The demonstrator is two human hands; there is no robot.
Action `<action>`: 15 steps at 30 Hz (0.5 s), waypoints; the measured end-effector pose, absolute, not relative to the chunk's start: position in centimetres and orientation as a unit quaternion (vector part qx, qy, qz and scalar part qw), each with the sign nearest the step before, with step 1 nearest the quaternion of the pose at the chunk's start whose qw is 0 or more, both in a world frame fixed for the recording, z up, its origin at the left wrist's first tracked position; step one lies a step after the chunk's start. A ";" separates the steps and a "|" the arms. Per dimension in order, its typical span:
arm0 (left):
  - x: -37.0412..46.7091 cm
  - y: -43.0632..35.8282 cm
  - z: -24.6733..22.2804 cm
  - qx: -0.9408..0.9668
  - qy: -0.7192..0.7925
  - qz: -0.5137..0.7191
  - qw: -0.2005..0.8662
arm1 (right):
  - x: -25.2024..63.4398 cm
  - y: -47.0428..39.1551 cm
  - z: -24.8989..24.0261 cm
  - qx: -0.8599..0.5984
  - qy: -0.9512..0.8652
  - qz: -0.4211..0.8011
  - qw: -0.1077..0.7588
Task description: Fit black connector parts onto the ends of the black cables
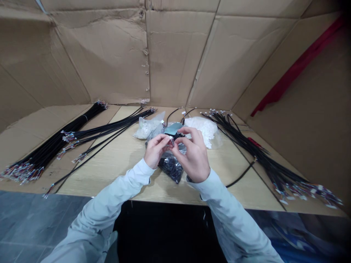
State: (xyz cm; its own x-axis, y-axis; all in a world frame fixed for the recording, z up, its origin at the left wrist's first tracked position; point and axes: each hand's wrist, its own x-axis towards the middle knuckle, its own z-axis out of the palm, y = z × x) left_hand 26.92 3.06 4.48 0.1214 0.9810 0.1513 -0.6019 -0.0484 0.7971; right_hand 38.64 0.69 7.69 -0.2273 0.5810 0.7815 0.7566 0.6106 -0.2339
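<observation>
Both hands meet above a clear bag of small black parts (172, 168) at the middle of the table. My left hand (156, 150) pinches a small white connector (171, 139) between thumb and fingers. On its right, my right hand (192, 155) has thumb and index finger closed at the same connector's wire end, the other fingers curved above. The fingers partly cover the connector and its wires. A bag of white parts (149, 126) lies behind my left hand, and another bag of white parts (205, 129) lies behind my right hand.
A tied bundle of black cables (65, 137) and looser cables (109, 128) lie at the left. More black cables with white connectors (255, 153) fan out at the right, near a red-handled tool (255, 143). One short cable (241, 174) lies nearer. Cardboard walls (175, 58) enclose the table (109, 175).
</observation>
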 end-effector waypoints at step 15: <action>26.5 2.7 3.8 0.592 0.329 0.630 0.379 | 38.7 1.1 6.1 -0.390 -0.780 -0.099 0.479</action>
